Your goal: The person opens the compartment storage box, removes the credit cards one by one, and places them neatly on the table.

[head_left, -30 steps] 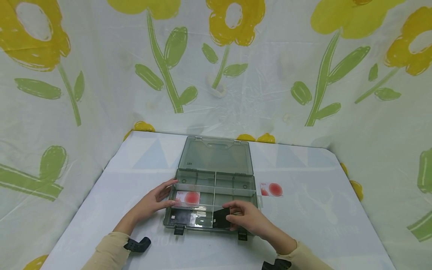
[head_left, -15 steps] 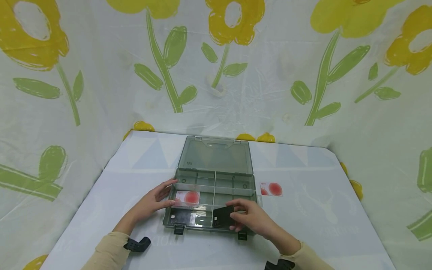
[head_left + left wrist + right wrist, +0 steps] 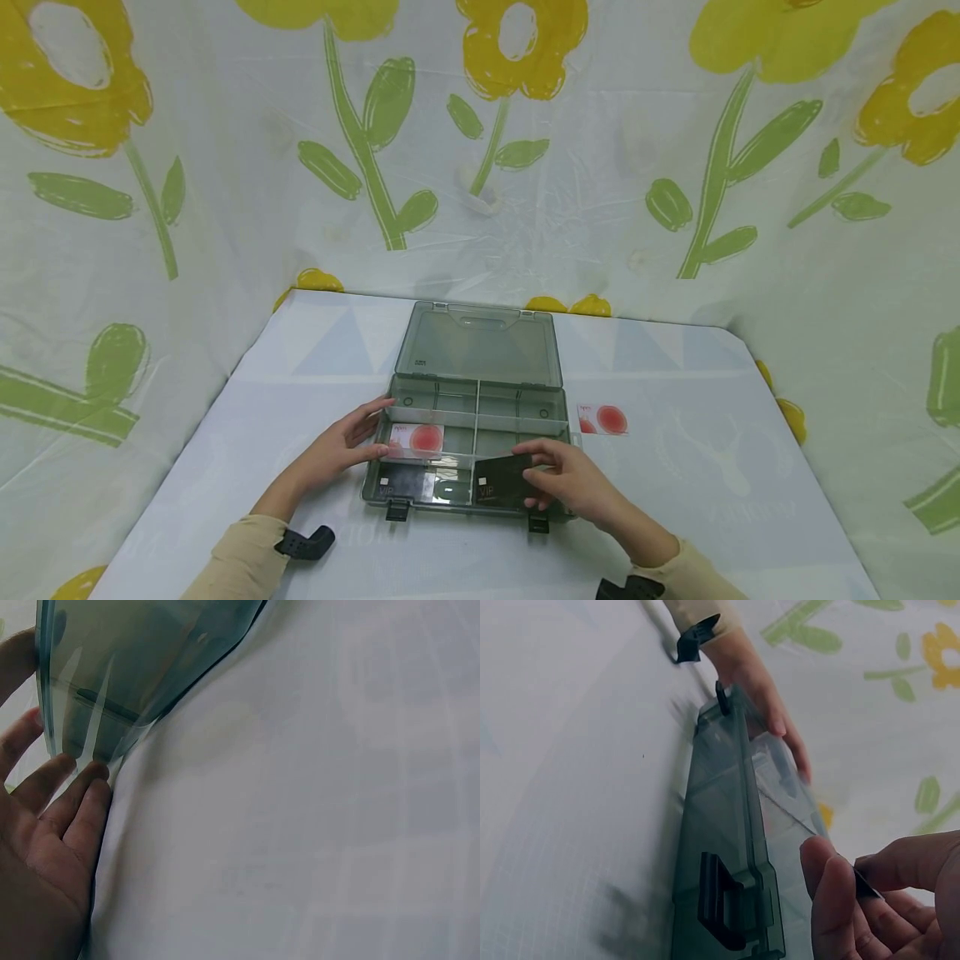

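Observation:
A translucent grey-green plastic box [image 3: 480, 508] lies on the table with its lid [image 3: 480, 342] tipped back. My right hand [image 3: 581, 485] pinches a black VIP card [image 3: 498, 483] between thumb and fingers, over the front right compartment. In the right wrist view only the edge of that card [image 3: 867, 886] shows. My left hand [image 3: 337, 446] rests against the box's left side, fingers extended; its fingertips touch the wall in the left wrist view. Another black VIP card [image 3: 401, 482] lies in the front left compartment. A card with a red circle [image 3: 417, 439] is in the middle left one.
To the right of the box, a second red-circle card [image 3: 602, 419] lies on the white table [image 3: 712, 500]. Two dark latches [image 3: 397, 513] jut from the box's front edge. Thin dividers split the inside. A flower-print curtain [image 3: 585, 167] surrounds the table.
My right hand has shifted right with the black card, which now lies more squarely over the front right compartment, its VIP lettering showing. The left hand has stayed in place.

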{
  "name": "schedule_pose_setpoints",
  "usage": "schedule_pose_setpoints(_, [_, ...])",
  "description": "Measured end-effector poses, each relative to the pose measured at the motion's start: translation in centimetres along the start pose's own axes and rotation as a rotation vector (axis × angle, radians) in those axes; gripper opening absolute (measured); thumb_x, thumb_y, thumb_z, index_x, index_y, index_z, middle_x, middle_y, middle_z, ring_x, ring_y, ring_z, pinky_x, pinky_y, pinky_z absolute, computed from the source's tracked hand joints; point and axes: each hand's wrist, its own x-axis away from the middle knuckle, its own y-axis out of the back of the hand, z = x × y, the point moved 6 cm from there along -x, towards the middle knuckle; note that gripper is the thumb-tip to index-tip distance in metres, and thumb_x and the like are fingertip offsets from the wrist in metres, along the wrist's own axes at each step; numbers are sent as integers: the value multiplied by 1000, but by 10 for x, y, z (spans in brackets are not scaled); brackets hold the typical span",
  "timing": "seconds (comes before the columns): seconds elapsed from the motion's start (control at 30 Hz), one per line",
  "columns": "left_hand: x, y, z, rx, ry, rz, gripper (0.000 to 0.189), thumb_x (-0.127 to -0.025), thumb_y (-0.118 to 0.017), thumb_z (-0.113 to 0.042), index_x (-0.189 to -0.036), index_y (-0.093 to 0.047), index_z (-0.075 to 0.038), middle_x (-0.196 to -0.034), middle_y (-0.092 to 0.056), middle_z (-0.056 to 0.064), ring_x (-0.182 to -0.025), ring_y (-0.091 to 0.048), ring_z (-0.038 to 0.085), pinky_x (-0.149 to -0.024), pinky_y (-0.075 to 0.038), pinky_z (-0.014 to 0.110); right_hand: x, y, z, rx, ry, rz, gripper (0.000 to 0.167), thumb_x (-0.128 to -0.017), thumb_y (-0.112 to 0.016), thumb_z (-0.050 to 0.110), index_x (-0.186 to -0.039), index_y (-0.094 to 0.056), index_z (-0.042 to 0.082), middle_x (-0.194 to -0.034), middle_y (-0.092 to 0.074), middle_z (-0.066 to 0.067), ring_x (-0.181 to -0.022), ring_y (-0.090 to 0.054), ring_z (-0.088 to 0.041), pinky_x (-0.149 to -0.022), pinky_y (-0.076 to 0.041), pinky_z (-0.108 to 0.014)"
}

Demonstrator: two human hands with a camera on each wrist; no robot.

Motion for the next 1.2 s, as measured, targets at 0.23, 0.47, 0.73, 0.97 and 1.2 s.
schedule_pose_setpoints(0.23, [0, 0, 1, -3, -29, 4, 73, -94, -76, -22, -157, -39, -16, -166, -22, 19, -148, -28, 44, -119, -28, 45, 1, 6, -3, 14, -11, -2, 40, -100, -64, 8, -138, -57, -2, -119, -60, -19, -74, -74, -28, -64, -64, -35])
schedule_pose_setpoints(0.47, [0, 0, 1, 12, -4, 8, 75, -92, -77, -24, -157, -39, -21, -167, -22, 15, -149, -29, 40, -114, -30, 14, 5, 14, -3, 38, 5, -15, 38, -100, -63, 7, -136, -58, -2, -119, -64, -18, -72, -73, -27, -61, -63, -35])
schedule_pose_setpoints(0.73, [1, 0, 0, 29, -12, 9, 74, -93, -76, -24, -157, -39, -21, -167, -20, 16, -149, -28, 43, -109, -29, 6, 9, 25, -6, 60, 16, -28, 38, -100, -63, 8, -136, -57, -4, -111, -66, -16, -74, -73, -28, -60, -61, -33])
schedule_pose_setpoints(0.97, [0, 0, 1, 34, -8, 12, 75, -93, -77, -24, -157, -38, -22, -168, -21, 15, -149, -28, 41, -110, -29, 7, 14, 37, -7, 84, 25, -49, 36, -101, -63, 10, -135, -58, -2, -109, -66, -17, -73, -72, -28, -58, -59, -29])
schedule_pose_setpoints(1.2, [1, 1, 0, 16, 3, 4, 75, -92, -77, -26, -157, -39, -23, -167, -22, 14, -149, -30, 40, -111, -29, 9, 18, 49, -6, 106, 44, -88, 35, -101, -63, 11, -133, -60, -1, -108, -67, -16, -72, -72, -29, -56, -55, -27])
